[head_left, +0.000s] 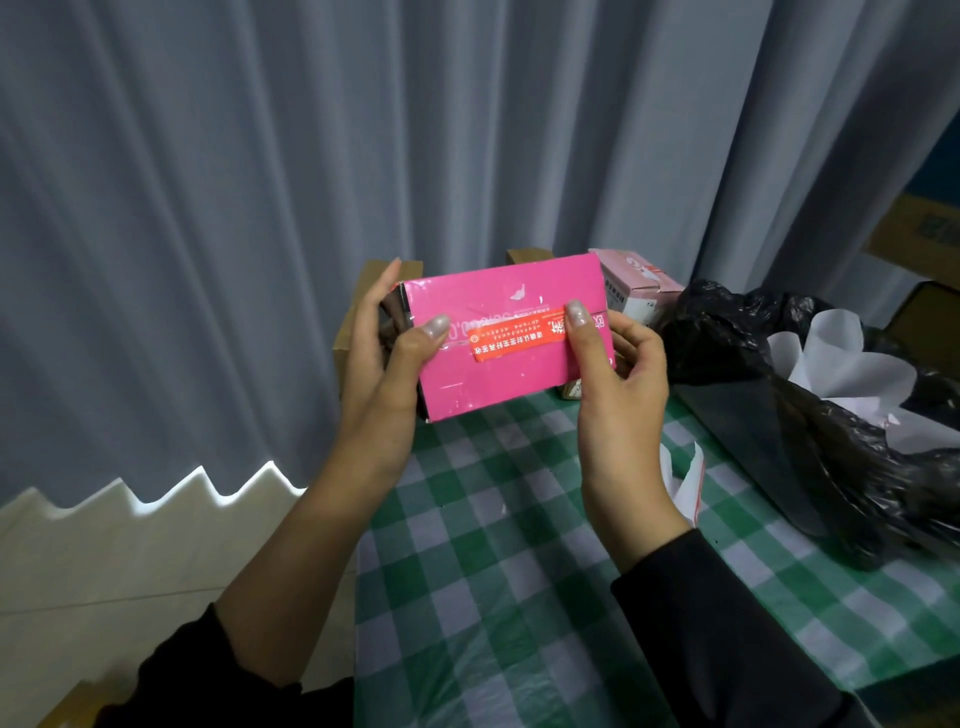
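- Head view: the left hand (384, 374) is gripping the left end of a pink carton (493, 291), thumb on the front face and fingers curled behind.
- The right hand (623, 395) is pinching the right end, its thumb pressing on an orange-red seal sticker (514, 335).
- The carton is hanging in the air over the green checked tablecloth (493, 571), near a black rubbish bag (779, 415).
- Judging by this, the sealed carton is being sized up for opening; next, a thumbnail is likely needing to lift the sticker's edge while the left hand is steadying.
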